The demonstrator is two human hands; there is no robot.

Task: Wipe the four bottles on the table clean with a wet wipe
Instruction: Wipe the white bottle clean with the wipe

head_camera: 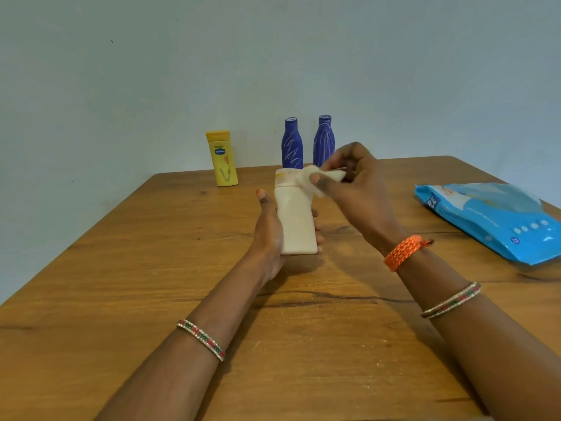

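Nearest the camera, two forearms reach out over the wooden table [121,268], each with a beaded bangle; the right wrist also carries an orange woven band [405,251]. The left hand [268,235] sits just ahead at about the table's middle, curled round the cream bottle [296,221] — thumb along the bottle's left edge, fingertips showing past its right edge. The bottle is held with its base toward the camera and its cap end pointing to 12 o'clock, tilted away from the viewer. At roughly 1 o'clock from the left hand, the right hand [349,180] is raised over the bottle's cap end, its thumb and fingers pinching a bunched white wet wipe [318,180]; the wipe drapes onto the bottle's shoulder and cap, touching it. Out at 3 o'clock from the hands, well apart, a blue wipes pack [491,220] lies flat near the table's right edge. Farther back, along the far edge by the pale wall, three bottles stand upright: a yellow lotion bottle [222,159] at about 11 o'clock from the held bottle, and two blue bottles with pale scribbled marks — the left blue bottle [292,144] at 12 o'clock, directly behind the cream bottle's cap, and the right blue bottle [324,141] just beside it, partly hidden behind the right hand.
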